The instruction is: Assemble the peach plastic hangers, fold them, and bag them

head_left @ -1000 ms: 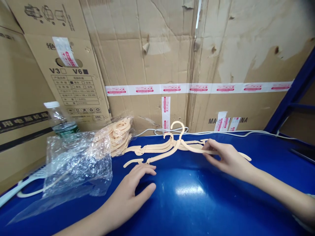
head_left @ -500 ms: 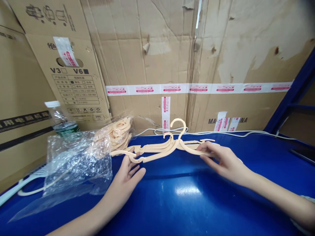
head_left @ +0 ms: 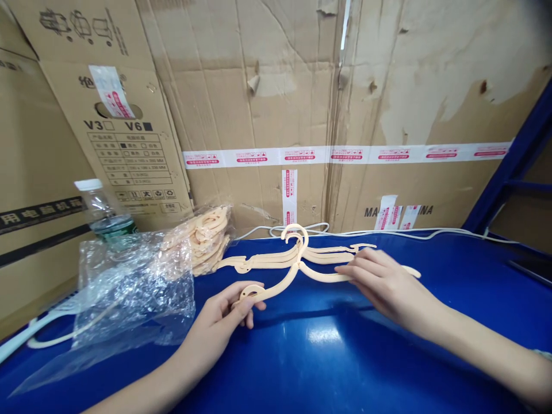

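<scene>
A cream folding clothes hanger (head_left: 282,283) is held between my two hands, its hook up and to the back. My left hand (head_left: 228,316) pinches its left arm, which is folded in on itself around a small ring shape. My right hand (head_left: 383,282) grips the right arm from above; the arm's tip sticks out past the fingers. Right behind lie several more cream hangers (head_left: 271,261), stacked on the blue table with their arms spread and hooks together.
Clear plastic packaging (head_left: 138,293) holds folded cream hangers (head_left: 211,236) at the left. Behind it stands a bottle with a white cap (head_left: 103,213). A pale blue hanger (head_left: 47,322) lies at the left edge. A white cable (head_left: 414,234) runs along the cardboard wall (head_left: 267,115).
The hanger has come down and toward me, a little to the left. Its left arm, stretched out before, is now folded in. My left hand has closed on that arm.
</scene>
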Tool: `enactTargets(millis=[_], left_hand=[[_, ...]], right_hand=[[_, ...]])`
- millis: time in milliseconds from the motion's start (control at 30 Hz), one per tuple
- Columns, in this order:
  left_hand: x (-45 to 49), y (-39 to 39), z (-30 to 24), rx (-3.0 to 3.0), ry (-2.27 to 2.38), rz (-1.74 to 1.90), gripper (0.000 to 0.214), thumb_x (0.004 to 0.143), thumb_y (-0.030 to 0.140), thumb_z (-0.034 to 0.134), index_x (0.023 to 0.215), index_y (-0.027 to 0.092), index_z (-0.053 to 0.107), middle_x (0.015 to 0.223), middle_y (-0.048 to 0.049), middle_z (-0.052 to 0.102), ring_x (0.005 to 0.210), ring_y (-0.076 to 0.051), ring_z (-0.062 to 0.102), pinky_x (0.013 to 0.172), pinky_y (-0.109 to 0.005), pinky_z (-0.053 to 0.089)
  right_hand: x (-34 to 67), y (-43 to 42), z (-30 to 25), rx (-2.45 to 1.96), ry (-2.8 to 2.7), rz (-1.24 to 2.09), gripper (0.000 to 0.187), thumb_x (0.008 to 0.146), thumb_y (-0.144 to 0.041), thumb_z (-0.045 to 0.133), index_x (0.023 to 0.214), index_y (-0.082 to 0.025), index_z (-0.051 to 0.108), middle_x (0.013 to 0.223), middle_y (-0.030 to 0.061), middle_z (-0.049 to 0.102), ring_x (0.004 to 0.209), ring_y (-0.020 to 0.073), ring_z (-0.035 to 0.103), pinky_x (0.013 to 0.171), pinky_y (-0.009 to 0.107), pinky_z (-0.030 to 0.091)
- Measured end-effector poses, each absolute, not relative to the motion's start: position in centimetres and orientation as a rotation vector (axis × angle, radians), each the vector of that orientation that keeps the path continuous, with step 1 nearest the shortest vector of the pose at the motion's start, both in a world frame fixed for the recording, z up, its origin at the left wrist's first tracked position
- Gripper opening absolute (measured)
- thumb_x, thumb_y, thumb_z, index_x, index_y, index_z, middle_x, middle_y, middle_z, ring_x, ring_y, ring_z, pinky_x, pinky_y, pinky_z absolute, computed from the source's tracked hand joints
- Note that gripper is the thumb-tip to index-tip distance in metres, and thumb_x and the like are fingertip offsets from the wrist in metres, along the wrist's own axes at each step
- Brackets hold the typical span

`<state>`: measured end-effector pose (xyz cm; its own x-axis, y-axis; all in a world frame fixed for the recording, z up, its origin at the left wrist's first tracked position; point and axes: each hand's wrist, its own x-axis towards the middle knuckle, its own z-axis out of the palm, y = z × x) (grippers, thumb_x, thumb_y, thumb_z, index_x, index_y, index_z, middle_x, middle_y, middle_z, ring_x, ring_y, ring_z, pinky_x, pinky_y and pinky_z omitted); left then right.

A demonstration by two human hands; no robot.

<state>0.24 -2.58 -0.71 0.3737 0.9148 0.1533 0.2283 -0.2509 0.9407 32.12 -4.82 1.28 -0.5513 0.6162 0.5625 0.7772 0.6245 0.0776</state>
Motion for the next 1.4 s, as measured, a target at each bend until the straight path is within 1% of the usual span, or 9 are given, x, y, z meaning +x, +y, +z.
enactTargets(millis=[133,433,533,700,800,967,1033,1233,1400], left_hand=[[0.2,-2.6,-0.6,1.705,1.029,0.934,0.03,0.087,0.045,0.057,0.099,0.019,0.065,0.082,-0.0037,0.07,0.063,-0.015,0.056,0.064,-0.027,0.044],[0.4,-2.9,-0.4,1.671,1.048,0.969,0.032,0.085,0.047,0.058,0.102,0.02,0.065,0.079,-0.0011,0.071,0.063,-0.016,0.056,0.065,-0.027,0.044],[0.4,-2.9,-0.5,1.659,1.047,0.972,0.033,0.084,0.048,0.06,0.1,0.02,0.065,0.08,-0.0024,0.071,0.062,-0.016,0.055,0.065,-0.027,0.044],[0.3,-2.7,-0.5,1.667,1.045,0.968,0.033,0.085,0.048,0.059,0.101,0.02,0.064,0.083,-0.0033,0.071,0.062,-0.015,0.055,0.065,-0.027,0.044],[0.3,-2.8,-0.4,1.668,1.056,0.972,0.034,0.085,0.049,0.06,0.101,0.02,0.065,0.082,-0.0034,0.072,0.063,-0.015,0.055,0.066,-0.027,0.044],[0.3,-3.0,-0.3,1.662,1.08,1.004,0.034,0.084,0.049,0.06,0.102,0.02,0.065,0.082,-0.003,0.072,0.062,-0.016,0.055,0.067,-0.028,0.044],[0.4,-3.0,-0.3,1.674,1.084,0.999,0.033,0.085,0.048,0.06,0.101,0.02,0.066,0.082,-0.0032,0.072,0.063,-0.016,0.055,0.066,-0.028,0.044],[0.2,-3.0,-0.4,1.693,1.072,1.008,0.029,0.087,0.047,0.06,0.099,0.021,0.067,0.083,-0.0024,0.072,0.063,-0.015,0.055,0.066,-0.027,0.043],[0.1,-2.8,-0.6,1.606,1.104,1.13,0.027,0.085,0.045,0.063,0.09,0.019,0.069,0.081,-0.0022,0.071,0.066,-0.015,0.058,0.069,-0.027,0.046]], right_hand=[[32.5,-5.3,1.9,-1.148,-2.181,-0.959,0.027,0.094,-0.012,0.045,0.112,-0.019,0.064,0.099,0.011,0.073,0.084,0.0262,0.062,0.069,0.038,0.045],[32.5,-5.2,1.1,-1.26,-2.133,-1.181,0.036,0.094,-0.006,0.034,0.106,-0.018,0.065,0.119,0.0154,0.068,0.092,0.0272,0.068,0.065,0.035,0.053],[32.4,-4.8,0.5,-1.282,-2.073,-0.953,0.029,0.095,-0.011,0.037,0.108,-0.018,0.062,0.121,0.0173,0.062,0.081,0.0229,0.068,0.055,0.031,0.052],[32.0,-4.5,0.5,-1.16,-2.004,-0.374,0.022,0.096,-0.017,0.043,0.106,-0.023,0.062,0.117,0.0119,0.052,0.088,0.019,0.066,0.075,0.036,0.056],[31.9,-4.4,0.6,-1.109,-1.942,-0.196,0.024,0.095,-0.017,0.045,0.107,-0.026,0.064,0.12,0.0112,0.048,0.091,0.0203,0.066,0.073,0.037,0.059],[32.0,-4.6,0.6,-1.15,-1.858,0.028,0.027,0.095,-0.021,0.047,0.115,-0.029,0.062,0.138,0.0112,0.041,0.128,0.0288,0.048,0.077,0.035,0.062],[32.0,-4.6,0.6,-1.137,-1.88,0.048,0.025,0.095,-0.023,0.047,0.114,-0.028,0.062,0.14,0.0101,0.044,0.135,0.0287,0.041,0.087,0.039,0.058],[31.7,-4.3,0.3,-1.162,-1.816,0.273,0.031,0.092,-0.034,0.056,0.121,-0.024,0.056,0.112,0.01,0.068,0.101,0.0233,0.067,0.087,0.041,0.058],[31.8,-4.1,0.7,-1.145,-1.694,0.539,0.033,0.079,-0.047,0.071,0.099,-0.022,0.07,0.107,0.01,0.071,0.103,0.0271,0.066,0.09,0.042,0.056]])
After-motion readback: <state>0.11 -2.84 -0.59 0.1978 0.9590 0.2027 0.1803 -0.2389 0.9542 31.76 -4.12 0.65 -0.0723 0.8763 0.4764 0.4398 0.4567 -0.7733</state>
